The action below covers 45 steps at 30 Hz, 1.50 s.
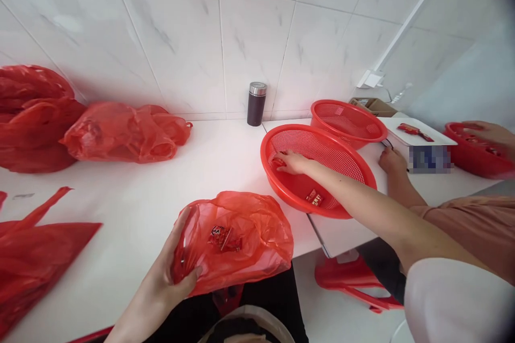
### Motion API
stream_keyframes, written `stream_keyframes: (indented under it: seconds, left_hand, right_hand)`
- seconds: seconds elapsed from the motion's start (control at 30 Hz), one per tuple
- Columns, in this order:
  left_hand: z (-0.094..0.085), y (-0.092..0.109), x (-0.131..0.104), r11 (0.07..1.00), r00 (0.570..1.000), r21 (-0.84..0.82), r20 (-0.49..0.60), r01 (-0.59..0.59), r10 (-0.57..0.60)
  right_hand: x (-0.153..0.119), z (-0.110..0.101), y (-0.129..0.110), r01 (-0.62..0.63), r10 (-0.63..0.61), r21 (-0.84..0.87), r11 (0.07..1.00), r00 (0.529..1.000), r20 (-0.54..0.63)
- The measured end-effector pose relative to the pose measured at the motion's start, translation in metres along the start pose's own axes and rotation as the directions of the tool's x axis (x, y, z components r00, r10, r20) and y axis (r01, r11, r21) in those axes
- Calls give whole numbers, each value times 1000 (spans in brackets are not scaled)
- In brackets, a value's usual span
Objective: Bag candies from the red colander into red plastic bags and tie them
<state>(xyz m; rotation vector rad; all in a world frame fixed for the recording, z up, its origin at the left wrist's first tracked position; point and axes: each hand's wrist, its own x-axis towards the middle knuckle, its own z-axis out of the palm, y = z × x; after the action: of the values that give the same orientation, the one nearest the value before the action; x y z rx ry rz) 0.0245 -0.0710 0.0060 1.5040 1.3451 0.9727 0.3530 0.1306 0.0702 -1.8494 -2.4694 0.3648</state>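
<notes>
My left hand [175, 262] grips the near left rim of a red plastic bag [257, 236], thumb inside and fingers round the outside. The bag's mouth faces up, with a few small red printed packets [220, 237] lying inside. My right arm reaches across into a red perforated plastic basket [317, 142]. At the basket's left inner wall, my right hand [293, 163] has its fingers curled on a small red packet [278, 162], partly hidden by the fingers. Lower in the same basket lies another red packet [314, 197].
Stuffed red bags [124, 131] stand along the wall at left, with a flat red bag [40, 262] nearer. A dark tumbler [256, 104] stands at the back. On the right are a second red basket [348, 118], a white scale [402, 129], and a co-worker's hands [393, 161].
</notes>
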Motion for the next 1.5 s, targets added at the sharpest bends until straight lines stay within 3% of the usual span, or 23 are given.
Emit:
stream_keyframes:
  seconds: [0.17,0.33,0.4,0.43,0.53,0.6,0.67,0.73,0.83,0.93,1.07,1.2,1.27,1.33,1.37,1.43,1.5]
  left_hand:
    - [-2,2,2,1000,1000,-18,-22,15,-15]
    - [0,5,3,999,998,-40,-55,13,-15]
    - [1,5,4,998,998,-56,-65,20,-24]
    - [2,5,5,998,998,-66,-66,19,-23]
    - [3,6,8,996,998,-93,-59,4,-9]
    - [3,6,8,996,999,-94,-53,1,-6]
    - [1,6,5,997,998,-76,-59,4,-9]
    - [-1,6,2,998,997,-59,-72,8,-12]
    - [-4,3,-3,999,996,-46,-85,13,-17]
    - [-4,3,-4,999,997,-43,-78,10,-13]
    - [-3,4,-4,1000,998,-17,-61,-15,14]
    - [-6,4,-5,1000,999,8,-33,-20,21]
    - [-7,3,-5,1000,1000,-4,2,-22,22]
    - [-6,3,-5,999,999,-16,25,-29,30]
    - [-5,4,-5,999,999,-20,24,-31,31]
    - [-3,5,-5,999,999,-21,7,-31,31]
    - [-2,6,-4,999,999,-13,0,-32,32]
  right_hand:
    - [-14,-1,-12,27,-24,101,994,999,-30]
    - [-12,-29,-22,56,-38,248,967,996,-77]
    - [-24,-34,-44,136,-110,452,882,990,-84]
    - [-33,-32,-58,185,-175,579,794,982,-73]
    - [-66,-6,-104,229,-429,786,575,902,52]
    - [-81,22,-124,238,-470,766,598,878,94]
    - [-86,48,-128,281,-418,655,702,907,59]
    - [-83,64,-121,315,-370,521,794,929,2]
    - [-79,66,-106,352,-369,414,840,928,-40]
    - [-84,58,-101,384,-398,391,836,916,-47]
    - [-98,44,-104,371,-419,397,840,907,39]
    - [-96,12,-85,417,-376,447,792,909,-181]
    - [-82,-6,-60,337,-239,382,861,930,-280]
    - [-59,-16,-23,161,-87,242,957,954,-288]
    - [-47,-16,-3,63,-22,166,984,971,-239]
    - [-23,-8,36,-132,135,75,988,990,-35]
    - [-5,7,67,-251,240,61,966,961,139]
